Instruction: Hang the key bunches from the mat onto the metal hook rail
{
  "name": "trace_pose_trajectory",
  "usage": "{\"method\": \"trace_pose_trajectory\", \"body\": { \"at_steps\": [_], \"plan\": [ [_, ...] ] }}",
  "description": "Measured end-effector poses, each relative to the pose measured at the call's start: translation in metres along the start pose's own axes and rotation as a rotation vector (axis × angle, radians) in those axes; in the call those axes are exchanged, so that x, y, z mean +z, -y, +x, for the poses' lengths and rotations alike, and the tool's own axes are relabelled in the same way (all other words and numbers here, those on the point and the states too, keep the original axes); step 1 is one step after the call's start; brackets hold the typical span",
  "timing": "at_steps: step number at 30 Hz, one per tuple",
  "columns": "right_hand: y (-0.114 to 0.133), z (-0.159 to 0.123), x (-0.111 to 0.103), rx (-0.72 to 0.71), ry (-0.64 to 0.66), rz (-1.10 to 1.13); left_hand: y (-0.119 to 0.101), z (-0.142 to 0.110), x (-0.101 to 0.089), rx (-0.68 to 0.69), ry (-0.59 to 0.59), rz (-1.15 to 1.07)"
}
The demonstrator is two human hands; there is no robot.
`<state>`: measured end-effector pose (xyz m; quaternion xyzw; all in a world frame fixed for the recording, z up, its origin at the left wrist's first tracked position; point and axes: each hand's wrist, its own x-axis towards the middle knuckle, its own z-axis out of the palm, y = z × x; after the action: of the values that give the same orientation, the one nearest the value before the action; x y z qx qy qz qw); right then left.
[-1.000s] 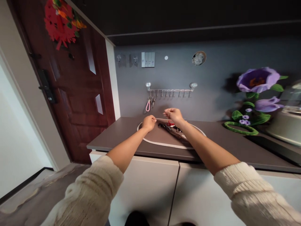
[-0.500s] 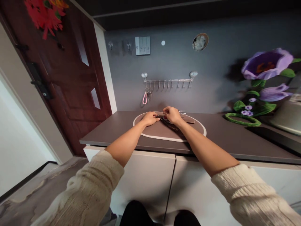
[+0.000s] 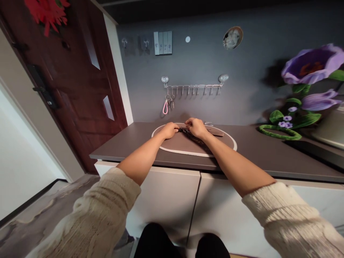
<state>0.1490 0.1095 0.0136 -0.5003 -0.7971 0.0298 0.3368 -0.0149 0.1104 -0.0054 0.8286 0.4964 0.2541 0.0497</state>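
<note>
Both my hands are over a brown oval mat with a pale rim on the counter. My left hand has its fingers closed at the left end of a small dark object, whose kind I cannot make out. Just right of it, my right hand is raised a little with the fingertips pinched together; what they hold, if anything, is hidden. Under my right wrist lies a dark, strip-like piece. A flat brown piece and a small shiny metal item lie beyond that wrist.
A hook rail on the grey wall carries keys with a pink loop. Purple fabric flowers and a green ring stand on the right. White cabinet doors are below the counter, and a dark red door is at left.
The camera view has shifted slightly, so the wall items sit higher in the picture. My hands keep nearly the same places on the mat, with small finger movements.
</note>
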Motion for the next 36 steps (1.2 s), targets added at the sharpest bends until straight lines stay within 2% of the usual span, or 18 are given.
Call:
{"method": "trace_pose_trajectory", "body": {
  "at_steps": [6, 11, 25, 36],
  "plan": [
    [0.002, -0.001, -0.002, 0.004, 0.007, 0.000, -0.002, 0.001, 0.001, -0.033, -0.060, 0.121],
    [0.002, -0.001, -0.002, 0.006, 0.002, -0.012, -0.008, -0.001, -0.001, -0.094, -0.176, 0.153],
    [0.003, -0.001, -0.001, -0.006, -0.007, 0.088, -0.015, 0.000, -0.006, -0.048, -0.413, -0.019],
    [0.010, -0.005, -0.005, 0.002, -0.051, 0.150, -0.023, -0.002, -0.008, 0.003, -0.469, -0.118]
  ]
}}
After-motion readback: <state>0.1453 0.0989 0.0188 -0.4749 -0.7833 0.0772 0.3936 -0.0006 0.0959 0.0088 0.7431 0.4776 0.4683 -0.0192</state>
